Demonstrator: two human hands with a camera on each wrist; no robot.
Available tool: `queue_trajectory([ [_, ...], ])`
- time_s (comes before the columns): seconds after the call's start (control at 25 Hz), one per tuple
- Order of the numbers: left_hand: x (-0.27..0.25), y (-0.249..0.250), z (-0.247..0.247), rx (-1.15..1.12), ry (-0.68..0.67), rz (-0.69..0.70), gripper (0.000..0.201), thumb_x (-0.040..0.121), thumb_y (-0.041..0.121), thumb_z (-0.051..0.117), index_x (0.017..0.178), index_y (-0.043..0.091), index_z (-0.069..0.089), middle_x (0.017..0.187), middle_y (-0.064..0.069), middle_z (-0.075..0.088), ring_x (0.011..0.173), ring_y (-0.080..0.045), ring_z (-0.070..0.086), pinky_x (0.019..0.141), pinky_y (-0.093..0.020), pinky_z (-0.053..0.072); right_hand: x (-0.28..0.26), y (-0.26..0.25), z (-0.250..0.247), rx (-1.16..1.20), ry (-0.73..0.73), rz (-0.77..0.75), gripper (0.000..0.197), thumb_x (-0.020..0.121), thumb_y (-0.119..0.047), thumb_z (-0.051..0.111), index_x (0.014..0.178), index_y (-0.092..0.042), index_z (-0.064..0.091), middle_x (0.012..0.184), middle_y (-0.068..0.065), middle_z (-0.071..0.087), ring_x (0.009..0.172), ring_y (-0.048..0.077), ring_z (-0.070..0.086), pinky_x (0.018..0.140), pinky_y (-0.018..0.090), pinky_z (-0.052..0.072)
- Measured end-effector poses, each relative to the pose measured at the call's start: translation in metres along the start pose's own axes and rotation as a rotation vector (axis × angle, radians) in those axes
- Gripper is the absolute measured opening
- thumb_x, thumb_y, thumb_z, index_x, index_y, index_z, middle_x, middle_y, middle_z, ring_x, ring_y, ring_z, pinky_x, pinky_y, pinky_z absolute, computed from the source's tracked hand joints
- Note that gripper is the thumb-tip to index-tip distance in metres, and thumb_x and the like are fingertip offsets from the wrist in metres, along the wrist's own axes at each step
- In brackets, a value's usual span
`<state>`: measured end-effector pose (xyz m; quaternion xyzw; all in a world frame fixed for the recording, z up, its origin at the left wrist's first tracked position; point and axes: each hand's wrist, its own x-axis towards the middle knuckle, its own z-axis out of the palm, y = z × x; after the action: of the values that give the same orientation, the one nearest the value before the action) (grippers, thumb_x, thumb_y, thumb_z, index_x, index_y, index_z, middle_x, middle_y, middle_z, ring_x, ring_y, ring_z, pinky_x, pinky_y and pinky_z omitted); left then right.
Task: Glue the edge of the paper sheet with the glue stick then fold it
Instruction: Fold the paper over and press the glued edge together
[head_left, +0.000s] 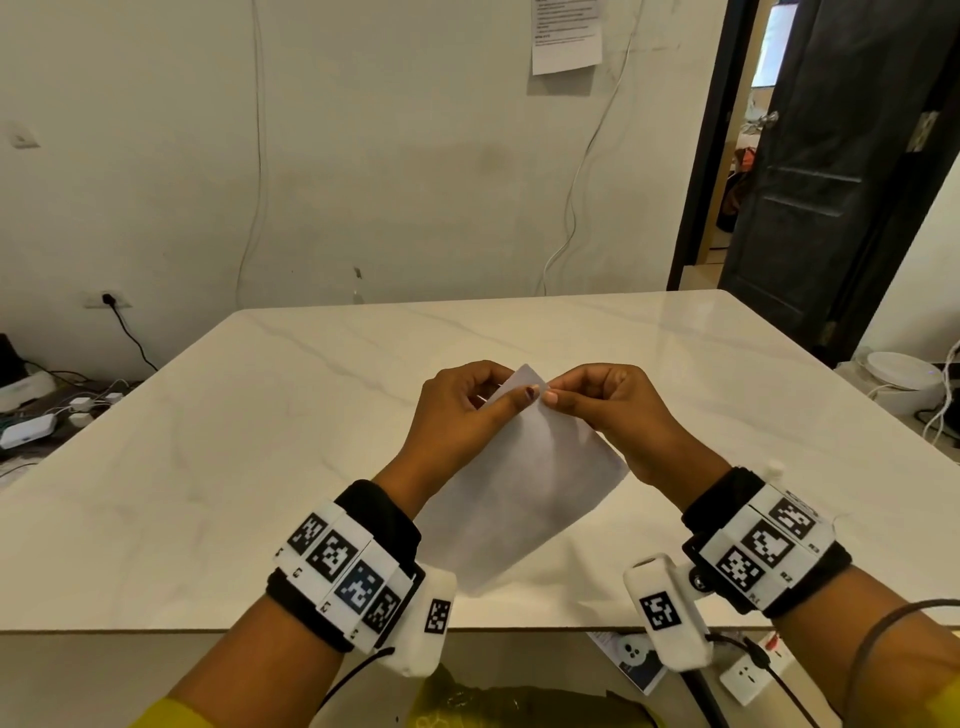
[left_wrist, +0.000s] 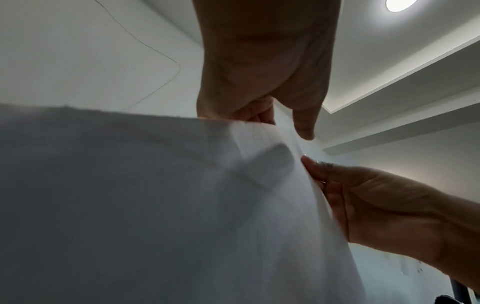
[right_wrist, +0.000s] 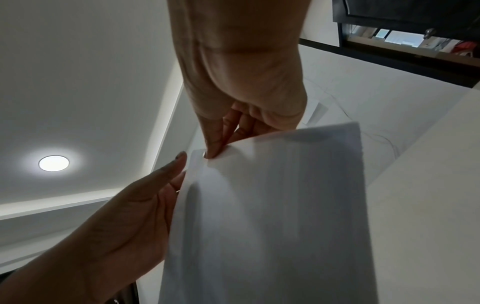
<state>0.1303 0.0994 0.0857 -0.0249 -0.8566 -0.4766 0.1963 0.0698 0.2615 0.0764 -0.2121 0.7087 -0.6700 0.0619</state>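
Note:
Both hands hold a white paper sheet (head_left: 524, 483) up above the marble table (head_left: 260, 415), tilted, its lower corner hanging near the table's front edge. My left hand (head_left: 517, 387) pinches the sheet's top corner with the thumb on the near face. My right hand (head_left: 558, 389) pinches the same corner from the right, thumb tips almost touching. The left wrist view shows the paper (left_wrist: 155, 205) with the left hand (left_wrist: 259, 72) above it. In the right wrist view the paper (right_wrist: 272, 216) shows two layers at the pinched corner. I cannot make out a glue stick for certain.
A small white object (head_left: 775, 466) peeks out behind my right wrist on the table. A power strip (head_left: 753, 670) and a card lie below the front edge. Chargers and cables (head_left: 47, 415) sit on the floor at left. A dark door (head_left: 831, 182) stands open at back right.

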Motion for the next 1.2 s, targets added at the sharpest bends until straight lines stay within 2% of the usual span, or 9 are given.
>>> queue_trajectory([
  [0.16,0.001,0.007,0.003,-0.057,0.104,0.027,0.012,0.086,0.027,0.060,0.086,0.018,0.068,0.080,0.008,0.067,0.071,0.000,0.063,0.064,-0.007,0.050,0.001,-0.002,0.005,-0.046,-0.014,-0.044,0.004,0.076,-0.016,0.070,0.074,-0.020,0.072,0.068,-0.010,0.073,0.068,0.011,0.069,0.068,0.024,0.057],
  [0.28,0.001,0.007,0.004,-0.092,0.139,0.036,0.010,0.087,0.022,0.060,0.084,0.019,0.069,0.075,0.012,0.064,0.067,0.008,0.061,0.062,-0.001,0.046,0.001,-0.004,0.006,-0.044,-0.012,-0.062,0.002,0.075,-0.016,0.071,0.076,-0.017,0.072,0.066,-0.010,0.072,0.066,0.008,0.069,0.063,0.018,0.055],
  [0.48,0.003,-0.002,-0.003,-0.108,0.264,0.036,0.012,0.087,0.023,0.060,0.087,0.015,0.070,0.080,0.009,0.066,0.075,-0.001,0.061,0.065,0.001,0.045,0.001,0.004,-0.003,-0.074,0.000,-0.005,0.002,0.075,-0.014,0.071,0.077,-0.014,0.072,0.075,-0.002,0.072,0.064,0.005,0.067,0.059,0.014,0.053],
  [0.6,0.002,-0.007,-0.010,-0.201,0.324,0.000,0.009,0.087,0.021,0.060,0.088,0.017,0.068,0.082,0.012,0.066,0.081,-0.002,0.061,0.069,0.001,0.045,0.001,0.010,-0.013,-0.040,0.021,0.036,0.002,0.076,-0.011,0.070,0.077,-0.013,0.071,0.074,0.000,0.071,0.064,0.007,0.065,0.058,0.015,0.052],
  [0.84,-0.002,-0.012,-0.009,-0.295,0.425,-0.045,0.009,0.088,0.022,0.058,0.088,0.017,0.066,0.083,0.010,0.066,0.079,-0.002,0.061,0.072,-0.011,0.047,0.000,0.012,-0.021,0.057,0.027,0.053,0.006,0.079,-0.005,0.066,0.080,-0.009,0.069,0.067,-0.005,0.072,0.062,0.007,0.067,0.058,0.019,0.056],
  [0.92,-0.002,-0.011,-0.008,-0.335,0.464,-0.039,0.010,0.090,0.022,0.056,0.097,0.020,0.061,0.092,0.006,0.066,0.089,-0.007,0.060,0.079,-0.016,0.045,0.001,0.008,-0.021,0.036,0.030,0.022,0.006,0.078,-0.004,0.066,0.081,-0.009,0.069,0.069,-0.003,0.072,0.062,0.006,0.067,0.058,0.018,0.055],
  [1.0,-0.002,-0.006,-0.008,-0.402,0.498,0.009,0.022,0.088,0.027,0.052,0.108,0.021,0.054,0.109,0.002,0.062,0.106,-0.012,0.056,0.089,-0.017,0.042,0.003,0.003,-0.019,-0.013,0.038,-0.025,0.008,0.078,-0.004,0.067,0.081,-0.010,0.069,0.076,0.003,0.071,0.064,0.006,0.067,0.061,0.018,0.056],
  [1.08,-0.002,0.000,-0.007,-0.207,0.519,0.138,0.034,0.084,0.032,0.052,0.116,0.021,0.052,0.120,0.004,0.058,0.116,-0.010,0.049,0.097,-0.018,0.036,0.005,-0.002,-0.015,-0.070,0.043,-0.095,0.010,0.077,-0.005,0.068,0.079,-0.014,0.069,0.078,0.004,0.070,0.065,0.005,0.067,0.064,0.017,0.056],
  [1.2,0.004,0.007,0.000,0.310,0.406,0.305,0.041,0.081,0.033,0.057,0.120,0.020,0.054,0.124,0.003,0.058,0.126,-0.015,0.043,0.108,-0.034,0.026,0.009,-0.012,-0.004,-0.171,0.032,-0.218,0.011,0.076,-0.008,0.070,0.079,-0.018,0.070,0.078,-0.002,0.070,0.069,0.002,0.066,0.068,0.014,0.055],
])
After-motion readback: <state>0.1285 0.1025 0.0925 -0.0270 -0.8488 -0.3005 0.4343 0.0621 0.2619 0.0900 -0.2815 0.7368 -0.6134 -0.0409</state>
